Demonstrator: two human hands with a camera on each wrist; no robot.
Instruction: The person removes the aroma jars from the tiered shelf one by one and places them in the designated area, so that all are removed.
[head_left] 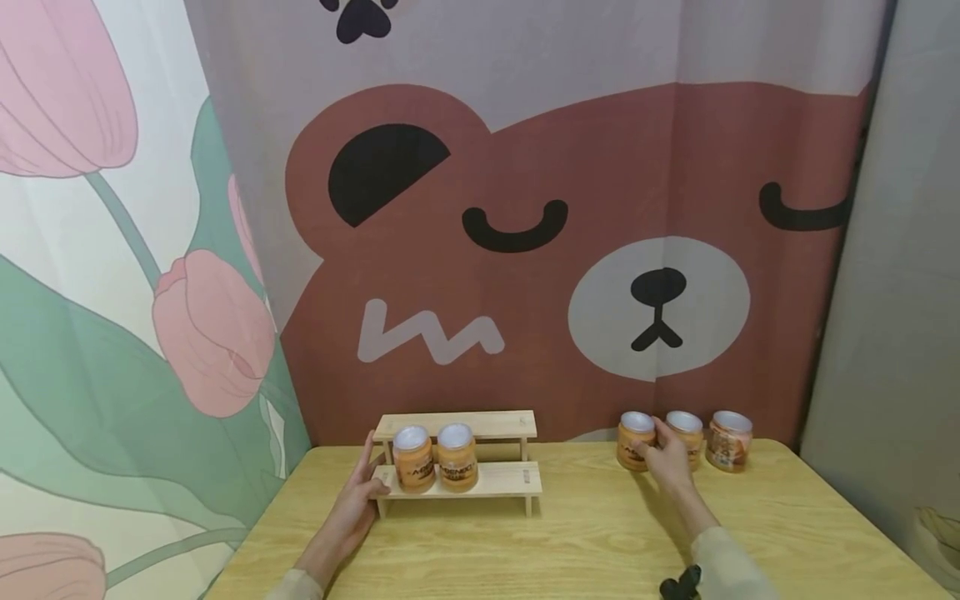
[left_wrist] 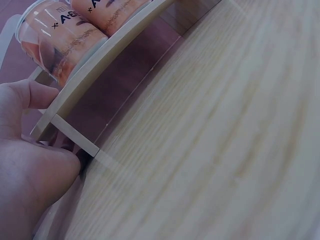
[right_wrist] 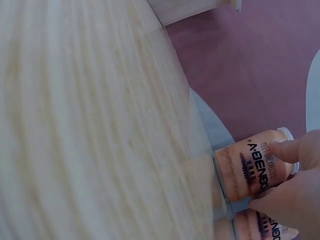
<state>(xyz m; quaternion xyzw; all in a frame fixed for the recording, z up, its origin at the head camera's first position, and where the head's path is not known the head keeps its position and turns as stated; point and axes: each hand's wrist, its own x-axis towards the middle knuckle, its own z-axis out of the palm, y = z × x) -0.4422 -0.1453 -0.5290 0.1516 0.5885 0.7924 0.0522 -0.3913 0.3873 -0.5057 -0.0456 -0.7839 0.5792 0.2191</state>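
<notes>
Right sleeve (head_left: 731,571) nearest; right hand (head_left: 670,463) has narrow grip, pinching the end jar (head_left: 628,448) on the worktop (head_left: 592,533)

Left hand (head_left: 351,504) holds the stand (head_left: 502,478); a sideways swing could tip the close neighbour jar (head_left: 690,432); jerking the stand may make its two jars (head_left: 457,460) slide

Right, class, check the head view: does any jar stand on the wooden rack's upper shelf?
No, the two jars on the wooden rack both stand on its lower shelf.

Orange jars (head_left: 458,467) are lettered in black; the table (head_left: 450,557) is yellow-grained; the backdrop (head_left: 585,50) is printed with a reddish-brown bear (head_left: 630,167).
</notes>
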